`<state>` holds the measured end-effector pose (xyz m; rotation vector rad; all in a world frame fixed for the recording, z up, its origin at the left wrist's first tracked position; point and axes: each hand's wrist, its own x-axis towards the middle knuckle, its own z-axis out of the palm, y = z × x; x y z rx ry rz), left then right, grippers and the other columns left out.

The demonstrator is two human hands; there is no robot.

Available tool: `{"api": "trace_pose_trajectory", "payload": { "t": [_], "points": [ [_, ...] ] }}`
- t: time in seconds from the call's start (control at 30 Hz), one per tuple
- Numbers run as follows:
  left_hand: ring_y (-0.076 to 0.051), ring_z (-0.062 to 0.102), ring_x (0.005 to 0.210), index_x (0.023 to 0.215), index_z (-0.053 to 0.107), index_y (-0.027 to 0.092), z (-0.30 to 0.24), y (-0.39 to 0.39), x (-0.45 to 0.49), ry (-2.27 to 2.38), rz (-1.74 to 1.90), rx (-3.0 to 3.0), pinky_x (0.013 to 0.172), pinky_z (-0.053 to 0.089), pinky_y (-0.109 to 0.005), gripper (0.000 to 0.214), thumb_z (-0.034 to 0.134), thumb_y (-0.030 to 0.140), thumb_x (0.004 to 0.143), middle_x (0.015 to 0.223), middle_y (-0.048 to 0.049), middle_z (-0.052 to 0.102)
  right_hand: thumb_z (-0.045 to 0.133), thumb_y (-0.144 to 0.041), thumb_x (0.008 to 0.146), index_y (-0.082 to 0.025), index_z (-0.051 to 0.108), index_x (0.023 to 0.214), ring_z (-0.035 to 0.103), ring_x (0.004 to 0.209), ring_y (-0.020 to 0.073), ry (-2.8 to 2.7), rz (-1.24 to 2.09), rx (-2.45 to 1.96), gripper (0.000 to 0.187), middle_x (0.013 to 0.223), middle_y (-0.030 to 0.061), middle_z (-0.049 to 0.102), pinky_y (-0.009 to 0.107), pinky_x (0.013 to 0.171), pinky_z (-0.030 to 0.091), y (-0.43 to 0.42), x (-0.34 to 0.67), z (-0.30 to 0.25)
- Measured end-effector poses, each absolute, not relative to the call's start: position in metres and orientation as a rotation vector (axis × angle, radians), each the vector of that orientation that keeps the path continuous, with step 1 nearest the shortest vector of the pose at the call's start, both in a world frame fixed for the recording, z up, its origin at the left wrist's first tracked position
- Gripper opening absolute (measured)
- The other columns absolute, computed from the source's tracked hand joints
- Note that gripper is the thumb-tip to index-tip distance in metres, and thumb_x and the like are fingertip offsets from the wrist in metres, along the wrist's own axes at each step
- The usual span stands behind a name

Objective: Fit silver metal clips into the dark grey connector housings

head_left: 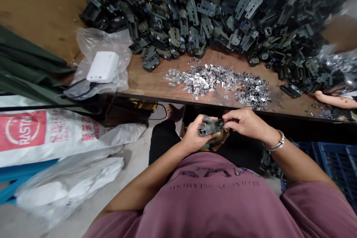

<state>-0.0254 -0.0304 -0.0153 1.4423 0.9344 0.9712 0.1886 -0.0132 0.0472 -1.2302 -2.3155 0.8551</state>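
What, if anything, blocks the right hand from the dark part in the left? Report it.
Nothing visible: the left hand holds the dark part, and the right hand is directly at one end; exact contact is too small to tell.

Held part (206, 129) is dk grey-green; heaped parts (192, 11) run dk grey to olive w/ blue flecks, small metal pieces (203, 80) silver, benchtop (142, 78) brown. Shirt (212, 208) is mauve w/ dk lettering, bracelet (276, 147) silver, crate (338, 160) blue. Sack (67, 128) is white w/ red block & lettering.

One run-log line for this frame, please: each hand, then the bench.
left hand: holding dark part | right hand: at one end of it | bench: small shiny pieces, heap of similar dark parts
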Motion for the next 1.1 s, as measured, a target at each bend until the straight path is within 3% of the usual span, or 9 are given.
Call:
{"api": "trace_pose_trajectory", "payload": {
  "t": [0.17,0.4,0.67,1.1],
  "points": [
    [-0.018,0.070,0.081,0.092,0.062,0.017,-0.014,-0.037,-0.030,0.995,0.960,1.343,0.074,0.056,-0.030,0.040,0.084,0.034,0.064,0.096,-0.0088,0.075,0.052,-0.022,0.095,-0.023,0.068,0.094,0.068,0.073,0.0158,-2.278,0.571,-1.097,0.016,0.083,0.0031,0.073,0.028,0.067,0.053,-0.034,0.190,0.032],
    [-0.016,0.067,0.076,0.092,0.064,0.017,-0.009,-0.040,-0.031,0.994,0.868,1.362,0.071,0.054,-0.028,0.038,0.082,0.034,0.062,0.092,-0.0074,0.074,0.039,-0.013,0.095,-0.021,0.060,0.104,0.069,0.080,0.0176,-2.422,0.437,-0.962,0.024,0.090,0.0074,0.071,0.031,0.069,0.057,-0.045,0.175,0.010],
    [-0.012,0.059,0.068,0.087,0.062,0.017,-0.015,-0.039,-0.035,1.060,0.851,1.348,0.065,0.050,-0.024,0.034,0.080,0.031,0.062,0.079,-0.0013,0.067,0.044,-0.011,0.094,-0.018,0.054,0.109,0.064,0.074,0.0165,-2.397,0.194,-1.001,0.020,0.089,0.0082,0.068,0.029,0.065,0.053,-0.035,0.188,0.025],
    [-0.008,0.049,0.058,0.075,0.052,0.018,0.003,-0.041,-0.031,1.081,0.811,1.377,0.057,0.045,-0.021,0.037,0.081,0.034,0.059,0.067,0.0040,0.058,0.039,0.000,0.087,-0.011,0.043,0.123,0.063,0.069,0.0180,-2.677,0.236,-0.852,0.038,0.086,0.0085,0.066,0.029,0.058,0.049,-0.040,0.171,0.025]
  ]
}}
